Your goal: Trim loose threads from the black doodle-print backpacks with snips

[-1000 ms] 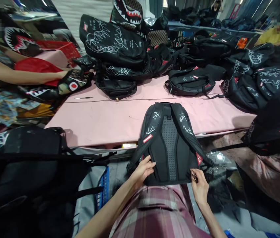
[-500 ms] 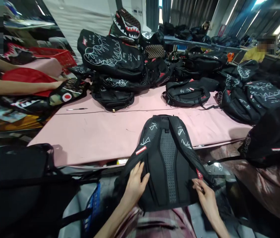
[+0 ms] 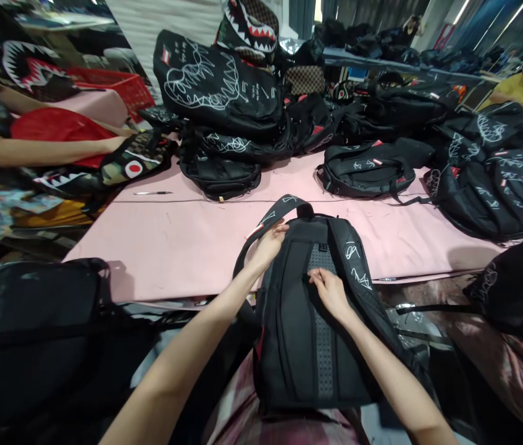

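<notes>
A black backpack [image 3: 284, 346] stands propped on my lap against the table edge, its padded back panel facing me. Its left shoulder strap [image 3: 268, 216], with white scribble print, bows up and away from the panel. My left hand [image 3: 270, 244] is at that strap with fingers bent together; its exact hold is partly hidden. Over the middle of the panel, beside the grey mesh strip [image 3: 324, 346], my right hand [image 3: 330, 293] has its fingertips pinched together. Whatever they hold is too small to make out. The right shoulder strap [image 3: 354, 253] lies flat along the bag.
A pink-covered table [image 3: 150, 247] lies ahead, with a pen [image 3: 152, 193] on it. Black backpacks [image 3: 217, 93] are piled at the back, with another [image 3: 367, 173] nearer. At left, a co-worker's arms [image 3: 71, 148] handle a camouflage bag [image 3: 138, 162]. A dark bag [image 3: 34, 309] sits beside me.
My left hand has moved up from the bag's side to the left strap, which now bows outward. My right hand has moved from the lower right side to the panel's middle.
</notes>
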`<act>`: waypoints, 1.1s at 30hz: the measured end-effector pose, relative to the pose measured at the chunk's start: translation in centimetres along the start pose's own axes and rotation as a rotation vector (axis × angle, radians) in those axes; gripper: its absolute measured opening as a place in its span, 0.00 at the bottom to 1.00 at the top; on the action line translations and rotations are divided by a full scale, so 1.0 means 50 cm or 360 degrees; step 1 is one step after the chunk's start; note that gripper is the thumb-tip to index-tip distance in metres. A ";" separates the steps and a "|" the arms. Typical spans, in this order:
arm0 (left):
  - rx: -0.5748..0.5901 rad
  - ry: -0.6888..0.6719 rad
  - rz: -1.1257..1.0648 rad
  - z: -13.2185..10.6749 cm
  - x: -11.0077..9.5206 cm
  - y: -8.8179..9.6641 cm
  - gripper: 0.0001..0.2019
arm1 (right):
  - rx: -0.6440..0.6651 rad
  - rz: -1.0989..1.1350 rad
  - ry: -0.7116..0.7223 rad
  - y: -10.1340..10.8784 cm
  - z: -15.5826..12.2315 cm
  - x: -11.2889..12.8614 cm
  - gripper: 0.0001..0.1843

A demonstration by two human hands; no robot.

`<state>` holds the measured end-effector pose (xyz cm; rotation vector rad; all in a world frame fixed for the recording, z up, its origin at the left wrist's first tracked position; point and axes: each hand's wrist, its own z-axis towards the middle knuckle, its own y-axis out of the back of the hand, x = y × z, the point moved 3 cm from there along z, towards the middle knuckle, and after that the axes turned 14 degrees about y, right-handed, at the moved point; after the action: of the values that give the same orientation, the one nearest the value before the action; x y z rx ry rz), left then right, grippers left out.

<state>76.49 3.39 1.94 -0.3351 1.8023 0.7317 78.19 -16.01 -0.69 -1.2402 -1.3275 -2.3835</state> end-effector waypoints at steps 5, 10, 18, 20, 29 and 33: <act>0.0301 -0.0022 0.0433 0.074 -0.019 -0.084 0.14 | -0.0115 -0.0156 0.0021 0.065 0.121 -0.105 0.13; 0.0493 -0.0156 0.0731 0.088 -0.046 -0.120 0.10 | 0.0051 -0.0501 0.0050 0.148 0.173 -0.167 0.11; 0.0593 -0.0314 0.0678 -0.059 0.058 -0.016 0.09 | 0.0321 -0.0545 0.0145 0.063 0.022 -0.039 0.20; 0.0627 -0.0245 0.0672 -0.108 0.118 0.020 0.07 | 0.0408 -0.0571 0.0156 0.041 -0.008 -0.004 0.25; 0.0488 -0.0053 0.0849 -0.176 0.176 0.033 0.09 | 0.0556 -0.0884 0.0426 -0.019 -0.012 0.081 0.09; 0.0458 -0.0199 0.0976 -0.190 0.151 0.041 0.11 | 0.0578 -0.0925 0.0490 -0.029 -0.008 0.094 0.10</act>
<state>65.54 -0.04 -2.52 0.4668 1.8668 0.8690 74.20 -14.28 1.63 -0.4021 -2.0911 -2.3594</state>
